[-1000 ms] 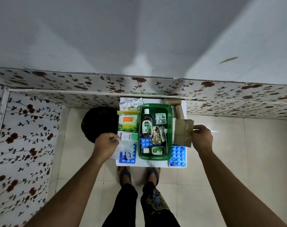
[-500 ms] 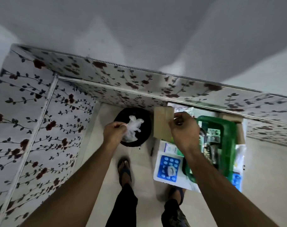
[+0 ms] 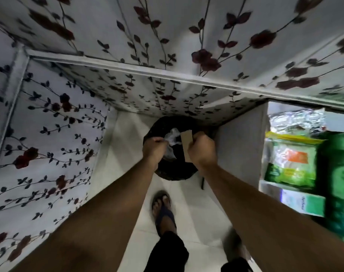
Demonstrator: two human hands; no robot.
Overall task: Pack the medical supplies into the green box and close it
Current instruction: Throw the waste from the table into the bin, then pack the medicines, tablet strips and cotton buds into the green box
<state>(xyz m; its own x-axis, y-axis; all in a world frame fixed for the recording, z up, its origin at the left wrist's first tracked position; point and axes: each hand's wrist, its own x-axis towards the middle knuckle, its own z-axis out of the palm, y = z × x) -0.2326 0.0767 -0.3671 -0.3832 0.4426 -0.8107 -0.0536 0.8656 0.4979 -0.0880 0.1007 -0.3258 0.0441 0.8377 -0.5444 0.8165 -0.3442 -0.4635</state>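
- Stage: side step, judged as clearing waste; both hands are over the bin (image 3: 175, 173), away from the packing.
- Left hand (image 3: 154, 150): fingers together, pinching a crumpled clear wrapper (image 3: 172, 138) above the bin's mouth.
- Right hand (image 3: 201, 150): fingers clamped on a brown card (image 3: 186, 143), held upright, just beside the wrapper, also above the bin.
- Bin: dark, round, on the floor, directly below both hands, left of the white surface (image 3: 239, 150).
- Green box (image 3: 341, 183): at the frame's right edge, on the surface, well right of the bin and well apart from both hands; only its near part shows, blurred. Lid state cannot be told.
- Not yet packed, right of the bin, between it and the box: foil pack (image 3: 296, 120) farthest, green-and-orange packet (image 3: 290, 163) in the middle, white-and-green carton (image 3: 302, 203) nearest.
- Done: cannot be told from this view; the box's contents are not readable.
- Left, by judgement: drop the wrapper and card, go to the surface, put the three loose items in the box, close it.
- Risk: a supply taken for waste.
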